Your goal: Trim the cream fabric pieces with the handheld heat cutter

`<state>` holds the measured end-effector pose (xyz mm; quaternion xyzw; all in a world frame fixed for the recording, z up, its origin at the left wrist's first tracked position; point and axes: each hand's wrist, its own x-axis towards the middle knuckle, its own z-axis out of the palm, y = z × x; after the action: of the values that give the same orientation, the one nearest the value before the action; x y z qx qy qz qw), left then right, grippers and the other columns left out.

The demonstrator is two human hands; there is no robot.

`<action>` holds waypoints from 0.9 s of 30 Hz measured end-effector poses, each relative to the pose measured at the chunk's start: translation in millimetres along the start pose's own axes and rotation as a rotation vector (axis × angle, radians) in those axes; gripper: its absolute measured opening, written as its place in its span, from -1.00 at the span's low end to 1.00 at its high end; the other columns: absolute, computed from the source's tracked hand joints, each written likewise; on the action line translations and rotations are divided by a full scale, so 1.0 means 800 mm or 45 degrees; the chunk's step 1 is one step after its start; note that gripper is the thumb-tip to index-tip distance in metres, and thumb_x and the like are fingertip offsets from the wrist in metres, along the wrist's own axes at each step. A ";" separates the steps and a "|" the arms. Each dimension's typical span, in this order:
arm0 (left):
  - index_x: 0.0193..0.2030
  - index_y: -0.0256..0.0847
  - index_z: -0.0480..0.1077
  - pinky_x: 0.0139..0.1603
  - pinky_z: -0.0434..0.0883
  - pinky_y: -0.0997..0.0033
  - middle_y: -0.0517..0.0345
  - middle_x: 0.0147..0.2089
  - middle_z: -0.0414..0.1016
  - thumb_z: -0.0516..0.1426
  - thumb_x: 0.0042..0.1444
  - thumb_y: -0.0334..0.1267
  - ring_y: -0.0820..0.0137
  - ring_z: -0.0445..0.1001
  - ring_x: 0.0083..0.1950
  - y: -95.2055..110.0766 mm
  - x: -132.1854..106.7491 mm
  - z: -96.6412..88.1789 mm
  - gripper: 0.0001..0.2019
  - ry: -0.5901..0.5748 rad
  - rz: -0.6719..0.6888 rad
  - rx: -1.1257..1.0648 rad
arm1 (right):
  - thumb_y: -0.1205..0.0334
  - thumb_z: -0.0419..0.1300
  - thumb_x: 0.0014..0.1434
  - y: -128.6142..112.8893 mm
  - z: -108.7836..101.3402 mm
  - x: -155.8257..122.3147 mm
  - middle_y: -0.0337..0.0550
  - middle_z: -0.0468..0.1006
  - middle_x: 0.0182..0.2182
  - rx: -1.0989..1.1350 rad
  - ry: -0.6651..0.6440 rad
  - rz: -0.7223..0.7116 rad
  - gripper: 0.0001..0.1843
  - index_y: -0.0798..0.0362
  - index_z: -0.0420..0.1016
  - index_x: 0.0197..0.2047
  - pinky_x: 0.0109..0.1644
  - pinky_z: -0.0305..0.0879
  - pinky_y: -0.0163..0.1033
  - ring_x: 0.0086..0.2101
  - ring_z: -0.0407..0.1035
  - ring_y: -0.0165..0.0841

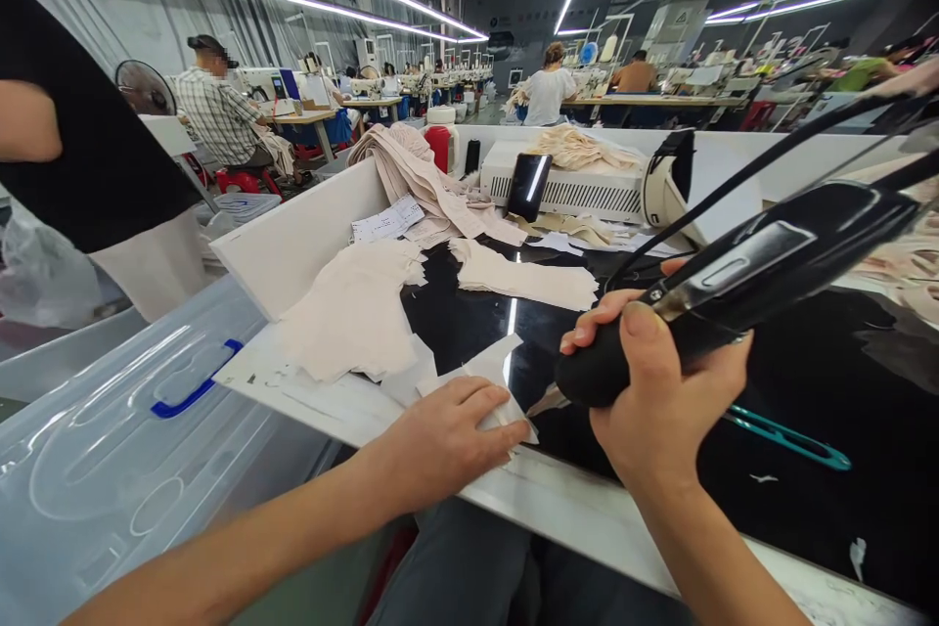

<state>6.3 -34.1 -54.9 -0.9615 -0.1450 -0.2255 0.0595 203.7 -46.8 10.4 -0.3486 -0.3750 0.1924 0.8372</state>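
Observation:
My left hand (469,425) rests at the near edge of the black work surface (476,328). Its fingers are bent and closed on a small cream fabric piece (495,362), whose pointed corners stick out past them. Wrapped in my right hand (660,391) is a black corded handheld tool (740,274) with a silver panel, held tilted above the surface. The tool's rounded end points down towards the left hand, and its exact kind is unclear. Left of the hands lies a stack of cream fabric pieces (356,313); another cream stack (528,274) lies beyond.
A teal slotted tool (796,435) lies right of my right hand. Behind the surface are a phone (528,186), a vented white box (572,186) and draped fabric strips (425,171). A clear plastic bin lid (132,430) is at left. A person in black (80,117) stands nearby.

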 end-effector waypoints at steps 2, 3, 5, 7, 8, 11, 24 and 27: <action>0.31 -0.19 0.57 0.40 0.65 0.08 -0.17 0.21 0.65 0.26 0.60 -0.29 0.11 0.65 0.26 0.001 0.000 0.000 -0.77 0.000 -0.012 -0.014 | 0.12 0.62 0.16 0.001 0.000 0.000 -0.47 0.63 -0.41 -0.002 0.000 0.009 -0.54 -0.11 0.46 -0.05 -0.43 0.55 -0.22 -0.54 0.48 -0.38; 0.31 -0.18 0.57 0.40 0.65 0.08 -0.16 0.22 0.65 0.26 0.61 -0.28 0.11 0.65 0.26 0.001 0.000 -0.001 -0.77 -0.002 -0.022 -0.020 | 0.14 0.61 0.15 0.000 0.000 0.000 -0.47 0.63 -0.41 -0.005 0.000 0.018 -0.54 -0.11 0.45 -0.05 -0.43 0.56 -0.22 -0.54 0.48 -0.39; 0.32 -0.16 0.57 0.41 0.65 0.08 -0.16 0.23 0.65 0.24 0.63 -0.27 0.13 0.65 0.26 0.002 0.001 -0.003 -0.77 -0.001 -0.033 -0.024 | 0.16 0.59 0.15 0.000 0.001 0.000 -0.47 0.64 -0.42 -0.018 0.004 0.025 -0.56 -0.11 0.45 -0.06 -0.43 0.56 -0.22 -0.55 0.48 -0.39; 0.31 -0.16 0.57 0.41 0.65 0.07 -0.17 0.23 0.65 0.23 0.63 -0.26 0.13 0.65 0.27 0.002 0.001 -0.004 -0.78 0.008 -0.032 -0.019 | 0.18 0.57 0.15 -0.001 0.002 0.000 -0.46 0.63 -0.42 -0.036 0.010 0.025 -0.58 -0.11 0.44 -0.07 -0.44 0.56 -0.22 -0.55 0.48 -0.39; 0.31 -0.15 0.58 0.41 0.65 0.07 -0.18 0.23 0.66 0.23 0.64 -0.25 0.12 0.65 0.27 0.002 0.002 -0.005 -0.78 0.018 -0.030 -0.017 | 0.19 0.56 0.15 -0.002 0.002 0.000 -0.46 0.63 -0.43 -0.043 0.014 0.027 -0.58 -0.11 0.44 -0.07 -0.44 0.57 -0.21 -0.55 0.47 -0.38; 0.31 -0.16 0.58 0.44 0.63 0.04 -0.22 0.26 0.66 0.25 0.63 -0.22 0.10 0.64 0.31 0.001 0.002 -0.006 -0.77 0.016 -0.027 -0.020 | 0.17 0.57 0.13 -0.002 0.005 0.002 -0.46 0.62 -0.42 -0.043 0.040 0.040 -0.55 -0.12 0.41 -0.09 -0.45 0.54 -0.21 -0.55 0.47 -0.38; 0.41 -0.14 0.57 0.53 0.57 -0.01 -0.27 0.35 0.63 0.32 0.58 -0.20 0.04 0.60 0.41 -0.001 -0.003 -0.002 -0.65 -0.028 -0.049 -0.088 | 0.13 0.59 0.17 0.011 0.012 0.007 -0.47 0.61 -0.43 -0.035 -0.011 0.007 -0.52 -0.10 0.44 0.01 -0.43 0.54 -0.24 -0.54 0.47 -0.39; 0.41 -0.15 0.57 0.52 0.58 -0.03 -0.29 0.35 0.63 0.32 0.58 -0.19 0.02 0.60 0.42 -0.001 -0.002 0.001 -0.65 -0.019 -0.048 -0.089 | 0.13 0.58 0.18 0.013 0.011 0.007 -0.48 0.62 -0.41 -0.047 -0.021 -0.002 -0.54 -0.11 0.43 -0.01 -0.42 0.55 -0.24 -0.54 0.46 -0.40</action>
<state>4.8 -33.3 -56.1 -0.9618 -0.1556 -0.2243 0.0204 200.0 -32.9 9.8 -0.3620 -0.3858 0.1875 0.8276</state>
